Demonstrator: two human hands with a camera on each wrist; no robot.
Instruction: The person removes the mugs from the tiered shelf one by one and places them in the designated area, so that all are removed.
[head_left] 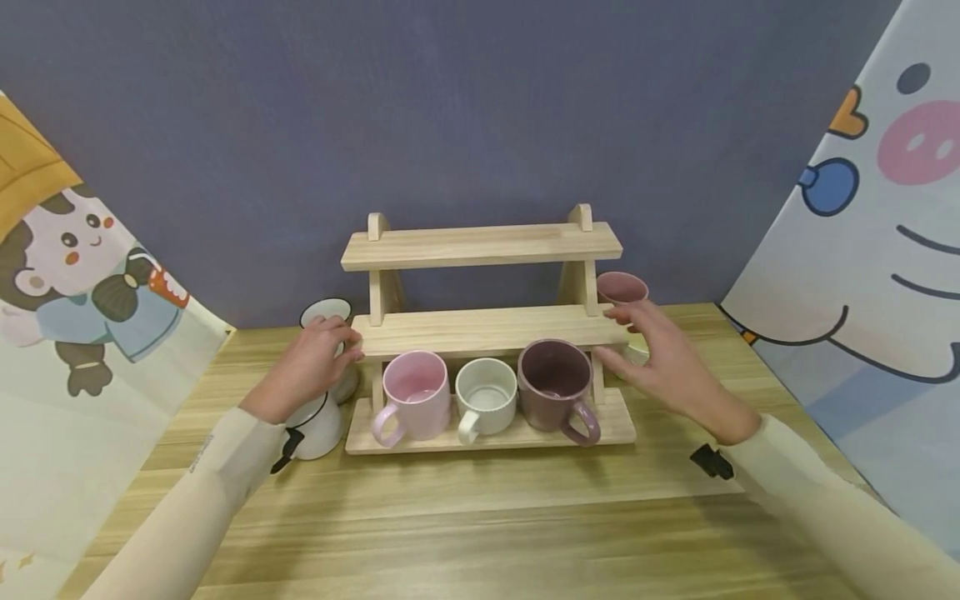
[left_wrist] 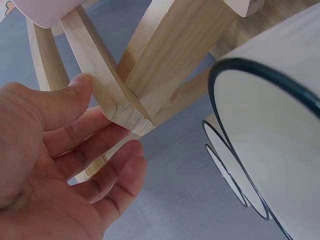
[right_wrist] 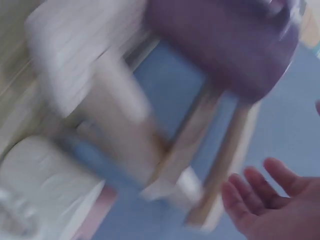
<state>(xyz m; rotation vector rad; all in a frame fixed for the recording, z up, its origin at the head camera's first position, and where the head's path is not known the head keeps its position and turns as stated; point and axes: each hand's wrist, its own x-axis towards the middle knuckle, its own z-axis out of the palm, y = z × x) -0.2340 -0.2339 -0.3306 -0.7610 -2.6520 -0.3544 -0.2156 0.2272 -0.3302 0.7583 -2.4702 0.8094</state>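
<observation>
Flanking the wooden table (head_left: 480, 533) on the left is a printed panel (head_left: 97, 275) showing a cartoon figure. Next, white mugs with dark rims (head_left: 318, 433) stand on the table beside the left hand (head_left: 318, 358). The left hand pinches the left end of the middle shelf of the wooden rack (head_left: 483, 331), thumb on one side of the board, bent fingers on the other. The three-tier rack stands upright on the table. Its bottom shelf bears, in order, a pink mug (head_left: 417, 402), a small white mug (head_left: 487, 408) and a purple mug (head_left: 551, 396). The right hand (head_left: 663, 362) is at the right end of the middle shelf, fingers spread from the thumb, gripping nothing; whether it touches the board cannot be determined. Behind it is a rose mug (head_left: 622, 287), partly hidden. A second printed panel (head_left: 877, 250) bounds the right side.
</observation>
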